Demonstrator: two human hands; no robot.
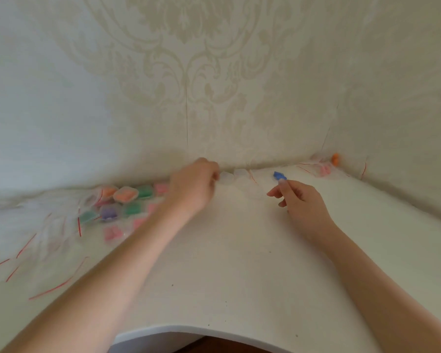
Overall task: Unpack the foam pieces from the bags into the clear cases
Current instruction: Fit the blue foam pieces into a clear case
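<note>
A: Where's the blue foam piece (279, 176)?

B: Pinched at the fingertips of the right hand (301, 200), just above the white worktop (239, 276), near the back wall.

A: And the left hand (192, 186)?

B: Left of the blue foam piece, fingers curled at the edge of an empty clear case (227, 177); too blurred to say whether that grip holds it.

A: The filled cases (124, 202)?

B: Far left of the blue foam piece, clustered among red-striped bags (43, 240). More bags (321, 169) lie to its right, in the corner, by an orange piece (335, 159).
</note>
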